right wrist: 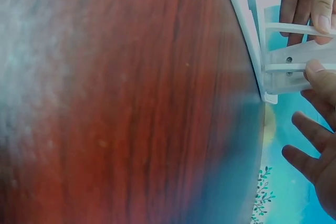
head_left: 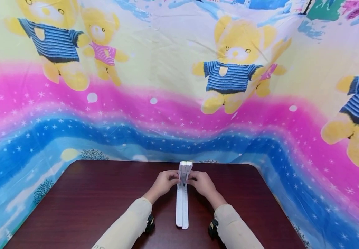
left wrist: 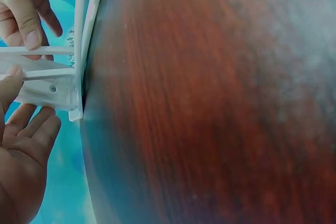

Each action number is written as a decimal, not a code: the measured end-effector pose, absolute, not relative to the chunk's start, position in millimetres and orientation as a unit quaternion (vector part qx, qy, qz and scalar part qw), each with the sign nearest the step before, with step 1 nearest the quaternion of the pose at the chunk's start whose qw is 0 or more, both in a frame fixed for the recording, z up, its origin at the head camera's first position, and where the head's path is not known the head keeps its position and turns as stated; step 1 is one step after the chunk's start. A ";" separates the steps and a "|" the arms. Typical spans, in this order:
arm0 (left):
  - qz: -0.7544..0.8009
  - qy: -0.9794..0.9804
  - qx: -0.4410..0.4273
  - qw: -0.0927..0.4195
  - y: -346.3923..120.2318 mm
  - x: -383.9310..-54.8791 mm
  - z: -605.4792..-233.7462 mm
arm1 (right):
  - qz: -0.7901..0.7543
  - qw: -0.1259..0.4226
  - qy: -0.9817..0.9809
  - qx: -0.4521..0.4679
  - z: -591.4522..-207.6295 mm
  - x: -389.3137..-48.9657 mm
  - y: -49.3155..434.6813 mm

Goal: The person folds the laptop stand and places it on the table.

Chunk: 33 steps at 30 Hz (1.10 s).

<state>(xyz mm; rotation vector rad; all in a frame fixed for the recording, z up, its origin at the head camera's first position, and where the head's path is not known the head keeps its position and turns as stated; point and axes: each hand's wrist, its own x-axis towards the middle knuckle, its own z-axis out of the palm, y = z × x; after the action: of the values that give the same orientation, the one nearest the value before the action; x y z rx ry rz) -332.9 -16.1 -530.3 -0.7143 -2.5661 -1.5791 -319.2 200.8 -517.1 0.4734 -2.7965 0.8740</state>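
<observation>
A white folding stand [head_left: 182,207], perhaps for a laptop, is on the table, its two long side-by-side bars pointing toward me and its upright part [head_left: 185,166] raised at the far end. My left hand [head_left: 163,182] pinches the left thin strut of that upright part. On the opposite side, my right hand [head_left: 202,183] pinches the right strut. In the left wrist view, the left thumb [left wrist: 13,74] presses on one strut [left wrist: 50,73], with fingers underneath. The right wrist view shows the right thumb [right wrist: 315,67] on its strut, the other fingers spread, and a screw in the white plate.
A dark red-brown wooden table [head_left: 104,197] lies under the stand and both arms. Behind it hangs a cloth [head_left: 167,121] printed with teddy bears, its lower part meeting the table's back edge. Black wrist cameras [head_left: 150,223] sit at the sleeves.
</observation>
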 end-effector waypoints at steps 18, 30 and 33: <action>-0.510 -0.832 -0.215 0.031 -9.7 -331.1 -532.2 | 0.287 0.109 -0.938 0.159 -519.4 -323.4 202.6; -0.533 -0.825 -0.187 0.033 -6.9 -330.6 -535.8 | 0.292 0.099 -0.939 0.149 -518.0 -321.9 199.3; -0.535 -0.824 -0.183 0.036 -6.3 -330.2 -535.9 | 0.289 0.099 -0.940 0.149 -518.5 -322.3 199.3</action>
<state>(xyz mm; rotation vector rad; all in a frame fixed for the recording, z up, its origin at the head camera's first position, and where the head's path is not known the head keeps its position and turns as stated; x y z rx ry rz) -330.2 -6.3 -535.9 -0.5617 -2.5312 -1.6442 -322.3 199.3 -518.5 0.4419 -2.7802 0.8557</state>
